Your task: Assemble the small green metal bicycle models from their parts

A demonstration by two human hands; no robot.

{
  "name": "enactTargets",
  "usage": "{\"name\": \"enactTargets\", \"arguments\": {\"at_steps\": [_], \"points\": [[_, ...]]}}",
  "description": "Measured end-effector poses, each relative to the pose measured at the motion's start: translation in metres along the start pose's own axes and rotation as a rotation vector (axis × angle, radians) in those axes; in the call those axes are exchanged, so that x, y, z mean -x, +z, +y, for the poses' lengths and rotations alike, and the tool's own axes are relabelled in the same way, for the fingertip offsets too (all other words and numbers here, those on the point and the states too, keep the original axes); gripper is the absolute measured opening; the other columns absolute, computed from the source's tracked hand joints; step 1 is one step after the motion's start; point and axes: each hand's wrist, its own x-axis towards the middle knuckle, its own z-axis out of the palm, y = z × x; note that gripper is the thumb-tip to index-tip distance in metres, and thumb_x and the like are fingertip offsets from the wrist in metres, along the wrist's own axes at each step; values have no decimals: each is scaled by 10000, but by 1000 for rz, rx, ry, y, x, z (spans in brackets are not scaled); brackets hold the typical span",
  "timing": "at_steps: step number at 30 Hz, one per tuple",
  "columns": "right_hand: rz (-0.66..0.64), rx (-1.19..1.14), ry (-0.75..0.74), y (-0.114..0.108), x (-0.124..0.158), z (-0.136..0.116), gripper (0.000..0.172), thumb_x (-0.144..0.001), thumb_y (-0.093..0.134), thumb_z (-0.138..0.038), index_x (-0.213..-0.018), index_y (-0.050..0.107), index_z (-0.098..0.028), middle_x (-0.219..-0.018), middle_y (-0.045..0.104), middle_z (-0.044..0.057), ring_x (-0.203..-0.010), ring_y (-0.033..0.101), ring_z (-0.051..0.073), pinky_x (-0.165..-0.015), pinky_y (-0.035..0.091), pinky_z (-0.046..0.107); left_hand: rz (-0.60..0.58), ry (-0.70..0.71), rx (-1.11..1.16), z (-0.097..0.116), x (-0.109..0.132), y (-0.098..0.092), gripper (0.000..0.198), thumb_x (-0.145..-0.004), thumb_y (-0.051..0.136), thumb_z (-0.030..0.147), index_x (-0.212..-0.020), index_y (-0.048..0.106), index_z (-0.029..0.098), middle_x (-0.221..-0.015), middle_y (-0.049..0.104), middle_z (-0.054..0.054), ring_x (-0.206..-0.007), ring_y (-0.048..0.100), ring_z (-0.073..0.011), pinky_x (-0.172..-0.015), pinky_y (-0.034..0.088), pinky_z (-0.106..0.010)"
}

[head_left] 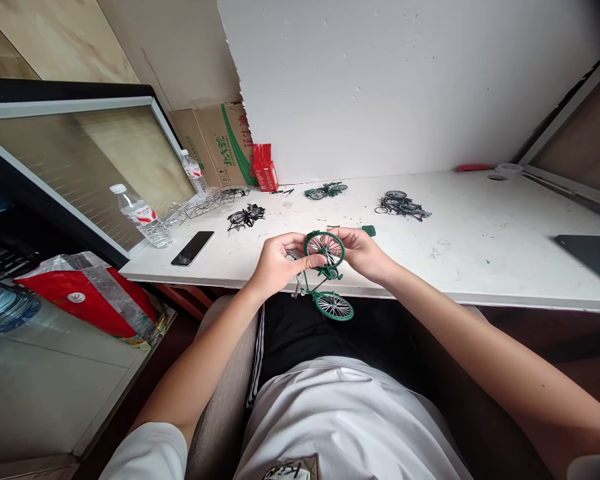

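Observation:
A small green model bicycle (334,305) is held over the table's front edge, one wheel up between my hands and the other hanging below. My left hand (280,263) grips it from the left, the thumb lying across the upper wheel. From the right, my right hand (365,253) pinches at that wheel's far side; its fingertips are partly hidden behind the rim. Just beyond my right hand lies a small green piece (369,231). Thin dark bits are scattered on the tabletop past the wheel.
On the white table (460,247) lie a green model bicycle (326,191), black model bicycles (247,217) (404,205), a phone (193,248) and wire-like frames (205,207). Water bottles (143,217) (194,172) stand at left, near a red box (265,168) and a carton (215,143).

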Motion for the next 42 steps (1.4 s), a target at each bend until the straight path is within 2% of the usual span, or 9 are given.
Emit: {"name": "enactTargets", "arguments": {"at_steps": [3, 9, 17, 25, 29, 33, 37, 39, 42], "points": [[-25, 0, 11, 1, 1, -2, 434, -846, 852, -609, -938, 766, -194, -911, 763, 53, -846, 669, 195, -814, 550, 345, -27, -33, 30, -1, 0, -1, 454, -671, 1020, 410, -976, 805, 152, -961, 820, -96, -869, 741, -224, -822, 553, -327], [-44, 36, -42, 2, 1, -4, 475, -899, 772, -668, -879, 720, -196, -845, 700, 30, -734, 584, 155, -698, 496, 299, -57, -105, 87, -3, -2, -4, 469, -630, 1043, 375, -957, 802, 140, -971, 811, -102, -857, 734, -222, -823, 547, -331], [-34, 213, -112, 6, 4, -11, 537, -1021, 592, -673, -756, 630, -207, -726, 553, -7, -684, 473, 146, -677, 418, 293, -100, -91, 88, -12, -3, -9, 409, -673, 1021, 387, -924, 807, 145, -932, 795, -87, -850, 718, -211, -832, 555, -327], [-166, 100, 39, 8, 6, -13, 557, -1023, 558, -703, -804, 684, -206, -758, 582, 5, -693, 480, 158, -688, 439, 308, -179, -70, 62, -15, -4, -16, 417, -657, 1030, 412, -904, 815, 154, -906, 778, -74, -851, 696, -205, -842, 550, -326], [-180, 0, 81, 7, 5, -7, 521, -1012, 599, -682, -852, 694, -195, -774, 583, 6, -708, 484, 152, -663, 423, 290, -190, -53, 36, -17, -5, -17, 410, -685, 1013, 433, -912, 815, 155, -898, 774, -71, -851, 692, -201, -830, 553, -318], [-165, -11, 114, 12, 7, -14, 536, -1007, 592, -695, -840, 677, -192, -772, 573, 7, -708, 471, 152, -660, 409, 291, -200, -60, 22, -16, -6, -18, 445, -651, 1025, 454, -880, 804, 143, -881, 777, -69, -827, 688, -193, -805, 550, -311], [-134, 108, 99, 17, 9, -27, 610, -1003, 579, -718, -686, 579, -197, -677, 462, -20, -637, 364, 131, -620, 335, 294, -226, -49, -36, -13, -5, -17, 465, -628, 1030, 474, -858, 803, 139, -853, 781, -70, -801, 693, -195, -787, 552, -317], [-135, 171, 90, 18, 10, -29, 659, -1007, 560, -731, -620, 514, -200, -633, 387, -30, -615, 315, 124, -600, 293, 297, -240, -21, -102, -13, -4, -16, 450, -652, 1020, 471, -891, 819, 148, -883, 797, -80, -829, 712, -209, -815, 563, -332], [-146, 229, 73, 16, 10, -27, 685, -1013, 539, -741, -598, 496, -198, -603, 336, -35, -603, 280, 119, -583, 241, 302, -220, 34, -202, -13, -2, -14, 458, -650, 1023, 461, -946, 838, 164, -934, 815, -89, -897, 740, -235, -874, 575, -351]]}}
